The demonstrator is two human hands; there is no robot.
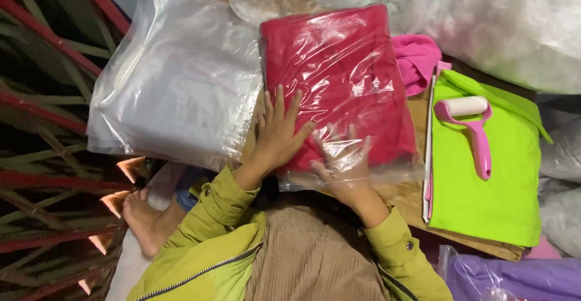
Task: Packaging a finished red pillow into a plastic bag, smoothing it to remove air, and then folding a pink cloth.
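Both hands (311,146) on bagged red cloth (339,77) | lint roller (472,125) right | bag stack (181,89) left

Head view. Left hand (279,130) lies flat, fingers spread, on the near left part of a folded red cloth inside a clear plastic bag (342,77). Right hand (345,165) sits inside the bag's open near end, seen through the film, palm down. Stack of empty clear plastic bags (178,77) just left of the red bundle. To the right: folded lime-green fabric (484,186) with a pink-handled lint roller (469,122) lying on it; crumpled pink cloth (416,59) behind it. Wooden board (411,201) underneath.
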